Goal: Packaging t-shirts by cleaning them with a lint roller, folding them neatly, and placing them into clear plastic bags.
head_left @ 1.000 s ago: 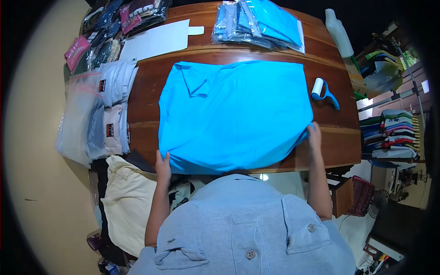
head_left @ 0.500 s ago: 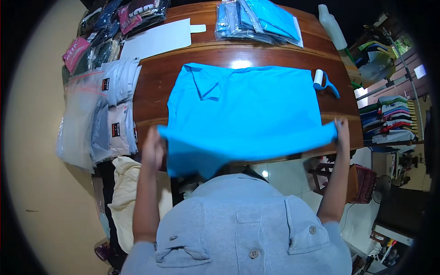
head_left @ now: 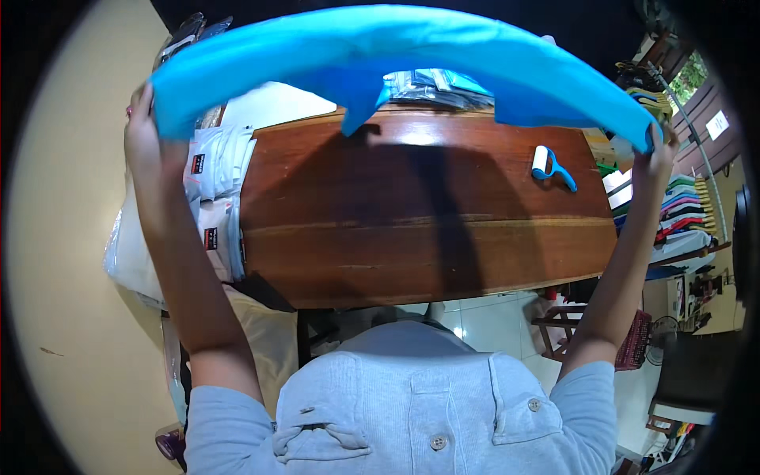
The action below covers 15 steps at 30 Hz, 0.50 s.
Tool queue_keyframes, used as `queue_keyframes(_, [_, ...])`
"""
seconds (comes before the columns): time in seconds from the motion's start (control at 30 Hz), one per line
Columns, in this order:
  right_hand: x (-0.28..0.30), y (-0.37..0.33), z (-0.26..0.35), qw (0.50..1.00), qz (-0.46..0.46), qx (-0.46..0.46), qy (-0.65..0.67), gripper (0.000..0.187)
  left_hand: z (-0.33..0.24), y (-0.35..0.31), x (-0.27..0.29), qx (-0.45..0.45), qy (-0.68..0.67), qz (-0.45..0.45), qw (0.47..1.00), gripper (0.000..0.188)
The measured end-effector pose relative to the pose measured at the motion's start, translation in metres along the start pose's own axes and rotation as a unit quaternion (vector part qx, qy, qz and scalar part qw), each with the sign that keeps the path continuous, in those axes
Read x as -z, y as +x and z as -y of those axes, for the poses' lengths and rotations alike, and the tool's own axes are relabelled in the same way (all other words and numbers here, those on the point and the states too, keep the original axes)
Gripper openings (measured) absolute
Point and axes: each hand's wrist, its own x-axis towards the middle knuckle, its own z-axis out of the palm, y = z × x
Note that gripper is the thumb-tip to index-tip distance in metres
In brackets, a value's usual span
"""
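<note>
A bright blue T-shirt (head_left: 412, 39) is stretched wide above the far side of the table, its cloth arching between my raised arms. At its left end my left hand (head_left: 144, 131) is closed on the edge. My right hand (head_left: 655, 150) grips the opposite end, fingers wrapped round the fabric. Part of the shirt hangs down in the middle and throws a shadow on the wood. On the table's right side, below the shirt, lies a lint roller (head_left: 554, 166) with a white roll and blue handle.
The brown wooden table (head_left: 356, 261) spans the middle. Stacked garments in clear bags (head_left: 214, 182) line its left edge. A white board (head_left: 277, 104) and more bagged blue garments (head_left: 435, 89) lie at the back, partly covered. Clothes on hangers (head_left: 685, 210) stand right.
The blue T-shirt was lying on the table with its near edge in my hands. Both hands have lifted it up and away, baring the wood and spreading farther apart.
</note>
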Motion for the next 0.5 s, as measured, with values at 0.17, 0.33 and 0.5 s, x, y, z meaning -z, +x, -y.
queue_keyframes(0.17, [-0.001, -0.114, 0.016, 0.955, -0.05, -0.204, 0.208, 0.039, 0.016, -0.108, 0.048, 0.123, 0.051, -0.065, 0.989, 0.029])
queue_keyframes(0.33, [-0.003, -0.228, -0.037, 0.943, -0.026, -0.316, 0.098, 0.035, 0.087, -0.203, 0.095, 0.253, 0.0, -0.111, 0.961, 0.015])
queue_keyframes(0.5, [-0.009, -0.319, -0.119, 0.913, 0.038, -0.405, 0.005, 0.03, 0.174, -0.27, 0.157, 0.333, 0.074, -0.109, 0.934, 0.01])
